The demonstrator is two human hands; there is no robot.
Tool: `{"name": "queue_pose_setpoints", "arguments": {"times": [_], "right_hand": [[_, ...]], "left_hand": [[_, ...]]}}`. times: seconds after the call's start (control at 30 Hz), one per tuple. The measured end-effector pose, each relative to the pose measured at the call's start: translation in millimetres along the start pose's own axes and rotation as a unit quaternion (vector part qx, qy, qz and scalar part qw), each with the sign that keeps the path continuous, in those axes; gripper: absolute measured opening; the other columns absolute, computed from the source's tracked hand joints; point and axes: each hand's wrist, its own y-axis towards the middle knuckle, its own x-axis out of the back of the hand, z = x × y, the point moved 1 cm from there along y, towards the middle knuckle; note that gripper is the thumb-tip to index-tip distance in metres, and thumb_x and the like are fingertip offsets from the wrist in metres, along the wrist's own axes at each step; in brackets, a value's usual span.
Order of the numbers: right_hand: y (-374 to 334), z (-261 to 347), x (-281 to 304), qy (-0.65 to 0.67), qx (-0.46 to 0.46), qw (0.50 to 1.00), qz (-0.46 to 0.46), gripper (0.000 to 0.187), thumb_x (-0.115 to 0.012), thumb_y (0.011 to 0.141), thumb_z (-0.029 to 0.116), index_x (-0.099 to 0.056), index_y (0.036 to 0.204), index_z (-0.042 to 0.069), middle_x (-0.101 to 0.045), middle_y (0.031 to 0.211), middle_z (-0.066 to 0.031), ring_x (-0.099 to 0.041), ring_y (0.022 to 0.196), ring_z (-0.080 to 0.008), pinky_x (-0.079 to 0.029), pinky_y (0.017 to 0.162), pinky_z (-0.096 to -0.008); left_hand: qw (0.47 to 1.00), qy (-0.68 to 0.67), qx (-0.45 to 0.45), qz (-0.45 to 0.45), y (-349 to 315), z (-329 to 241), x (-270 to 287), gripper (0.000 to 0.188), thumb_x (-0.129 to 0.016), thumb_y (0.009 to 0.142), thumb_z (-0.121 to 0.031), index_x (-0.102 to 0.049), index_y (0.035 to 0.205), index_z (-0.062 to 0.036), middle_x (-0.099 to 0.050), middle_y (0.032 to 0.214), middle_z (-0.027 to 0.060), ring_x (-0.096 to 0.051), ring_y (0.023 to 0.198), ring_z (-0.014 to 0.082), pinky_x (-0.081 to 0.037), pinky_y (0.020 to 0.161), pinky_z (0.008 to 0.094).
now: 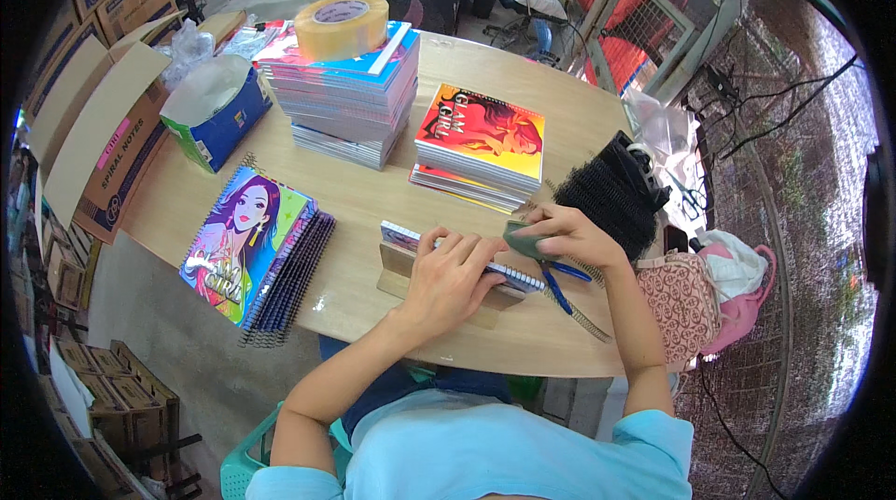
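Note:
On the near part of the table, a notebook (401,236) stands on edge against a small wooden stand (396,268), its punched or coiled edge upward. My left hand (452,278) presses over it, fingers bent round its top edge. Just to the right, my right hand (567,234) is closed on a small grey-green piece (525,241); its exact kind does not show. Blue-handled pliers (557,291) lie below that hand. A loose wire coil (590,324) rests beside the pliers.
Bound notebooks (247,243) are piled at left. Behind are a tall notebook stack (345,108) topped by a tape roll (341,28), and a shorter stack (481,140). Black coils (611,194) and a pink patterned bag (677,304) sit at right. An open carton (121,145) borders the left edge.

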Motion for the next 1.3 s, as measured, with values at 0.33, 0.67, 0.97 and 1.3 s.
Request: {"name": "queue_pose_setpoints", "arguments": {"times": [0.33,0.67,0.97,1.3], "right_hand": [[17,7,-8,0.005,0.027,0.999,0.047,0.042,-0.066,0.086,0.034,-0.07,0.112,0.002,-0.064,0.103,-0.0143,-0.058,0.098,-0.0226,-0.045,0.087,-0.0343],[37,6,-18,0.305,0.106,0.943,0.073,0.042,-0.067,0.086,0.034,-0.07,0.113,0.002,-0.066,0.102,-0.0158,-0.062,0.096,-0.0253,-0.046,0.088,-0.0355],[66,20,-29,-0.128,0.015,0.992,0.001,0.047,-0.063,0.086,0.041,-0.07,0.11,0.001,-0.063,0.104,-0.0129,-0.058,0.097,-0.0223,-0.045,0.087,-0.0356],[79,18,-34,-0.011,0.048,0.998,0.033,0.04,-0.062,0.089,0.033,-0.07,0.11,0.0,-0.062,0.109,-0.0113,-0.057,0.1,-0.0214,-0.044,0.086,-0.0331]], "left_hand": [[0.975,-0.072,0.143,-0.154,-13,43,16,0.048,-0.091,0.057,-0.025,-0.061,0.09,-0.008,-0.037,0.126,0.0181,-0.048,0.109,0.0316,-0.043,0.092,0.0399],[0.972,-0.114,0.148,-0.144,-16,44,12,0.05,-0.091,0.058,-0.018,-0.058,0.093,-0.0054,-0.039,0.114,0.0135,-0.049,0.101,0.0252,-0.048,0.079,0.0341],[0.974,-0.108,0.137,-0.142,-18,46,18,0.06,-0.088,0.061,-0.015,-0.058,0.112,-0.0069,-0.045,0.105,0.0114,-0.05,0.095,0.0246,-0.046,0.08,0.0342],[0.972,-0.123,0.147,-0.138,-16,44,23,0.062,-0.082,0.07,-0.011,-0.052,0.124,-0.003,-0.048,0.103,0.0122,-0.051,0.092,0.0236,-0.046,0.081,0.0341]]}}
